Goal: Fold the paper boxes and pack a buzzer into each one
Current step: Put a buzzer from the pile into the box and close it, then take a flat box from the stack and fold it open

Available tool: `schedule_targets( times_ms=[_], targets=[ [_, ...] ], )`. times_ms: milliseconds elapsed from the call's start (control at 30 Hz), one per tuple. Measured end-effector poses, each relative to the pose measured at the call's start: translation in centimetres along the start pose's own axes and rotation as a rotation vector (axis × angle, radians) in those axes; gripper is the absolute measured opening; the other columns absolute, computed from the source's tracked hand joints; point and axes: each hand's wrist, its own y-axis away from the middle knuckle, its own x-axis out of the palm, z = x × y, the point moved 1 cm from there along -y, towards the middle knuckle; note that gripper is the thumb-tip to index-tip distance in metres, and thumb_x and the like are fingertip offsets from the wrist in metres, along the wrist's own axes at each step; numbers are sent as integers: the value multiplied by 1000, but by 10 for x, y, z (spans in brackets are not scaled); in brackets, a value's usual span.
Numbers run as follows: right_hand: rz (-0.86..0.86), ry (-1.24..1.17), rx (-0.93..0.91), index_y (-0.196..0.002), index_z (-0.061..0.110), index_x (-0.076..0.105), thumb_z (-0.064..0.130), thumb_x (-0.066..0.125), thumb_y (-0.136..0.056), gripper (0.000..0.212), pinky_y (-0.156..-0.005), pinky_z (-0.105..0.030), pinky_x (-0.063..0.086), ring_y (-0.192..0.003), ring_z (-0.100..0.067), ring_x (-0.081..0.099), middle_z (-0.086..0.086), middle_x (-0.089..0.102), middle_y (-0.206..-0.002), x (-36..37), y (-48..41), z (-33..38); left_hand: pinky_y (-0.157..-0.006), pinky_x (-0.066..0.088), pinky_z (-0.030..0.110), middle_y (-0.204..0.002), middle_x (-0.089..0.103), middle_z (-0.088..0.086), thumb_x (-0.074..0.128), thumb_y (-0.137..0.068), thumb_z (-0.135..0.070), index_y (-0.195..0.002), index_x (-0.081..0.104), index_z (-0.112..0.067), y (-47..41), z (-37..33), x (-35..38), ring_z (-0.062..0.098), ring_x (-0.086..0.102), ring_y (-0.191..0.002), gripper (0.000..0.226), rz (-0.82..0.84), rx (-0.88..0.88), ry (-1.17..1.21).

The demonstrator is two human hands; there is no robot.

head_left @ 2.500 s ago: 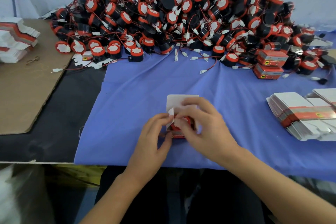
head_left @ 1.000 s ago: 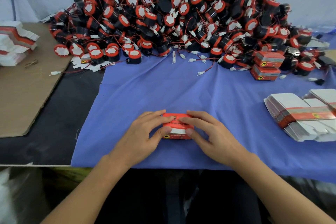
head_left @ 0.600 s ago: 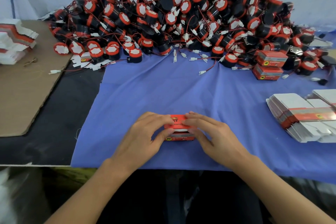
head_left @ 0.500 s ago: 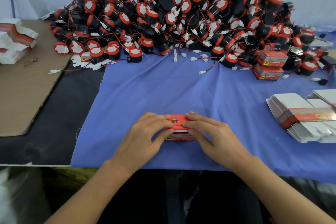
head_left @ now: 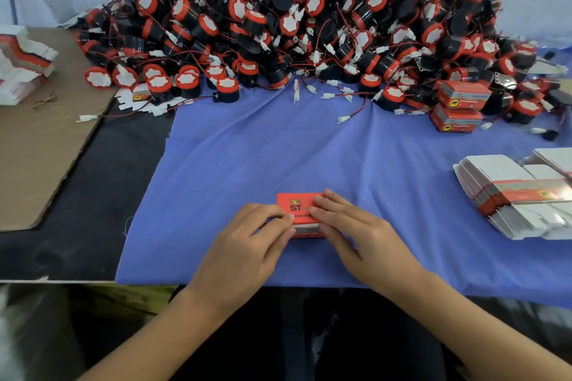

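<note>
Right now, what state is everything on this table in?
red box: closed, lying on the cloth, held at both ends
left hand: fingers on the box top, thumb at its front, pinching it
right hand: pinching the other end likewise
buzzers: loose, heaped, unpacked
two closed boxes: stacked one on the other
right flat boxes: unfolded, stacked
left flat boxes: unfolded, stacked
blue cloth: spread out, creased

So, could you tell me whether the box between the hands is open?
No, the box is closed flat on top, held by the left hand and right hand on the cloth.
</note>
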Motion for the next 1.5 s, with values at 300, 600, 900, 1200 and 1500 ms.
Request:
schedule_targets(
  times_ms=[300, 600, 900, 1200, 1500],
  targets=[
    [111, 352, -103, -149, 7, 52, 5, 69, -92, 59, -108, -38, 51, -148, -21, 40, -7, 43, -159, 1, 18, 13, -86, 57, 35, -126, 58, 8, 68, -88, 1, -123, 72, -5, 14, -2, 8, 26, 58, -109, 35, 58, 51, -195],
    [-150, -748, 674, -130, 32, 55, -14, 61, -91, 61, -110, -20, 45, -126, 2, 59, 16, 68, -131, 7, 12, 32, -87, 55, 15, -112, 73, -11, 77, -88, -1, -112, 62, -28, -7, -26, 15, -2, 69, -104, 39, -133, -831, 734],
    [-501, -505, 718, -126, 40, 67, -10, 61, -89, 63, -104, -20, 49, -120, 5, 59, 9, 63, -130, -69, -12, -7, -97, 50, 15, -118, 74, -18, 65, -94, 7, -125, 69, -23, -100, -73, 51, -1, 66, -117, 43, 5, -647, 925],
    [-669, -378, 727, -128, 31, 60, -9, 50, -91, 56, -85, -18, 56, -100, 8, 67, 18, 71, -112, -174, -78, -111, -91, 52, 13, -125, 70, -14, 53, -92, 13, -138, 62, -19, -262, -110, 120, -9, 64, -111, 56, 173, -423, 1047],
    [-561, -208, 940, -157, 21, 38, -7, 36, -91, 73, -100, -46, 55, -124, -22, 59, -1, 59, -142, -217, -128, -233, -92, 57, 27, -121, 66, -16, 42, -96, 14, -152, 46, -15, -367, -101, 220, -8, 64, -104, 63, 446, -407, 989]
  ],
)
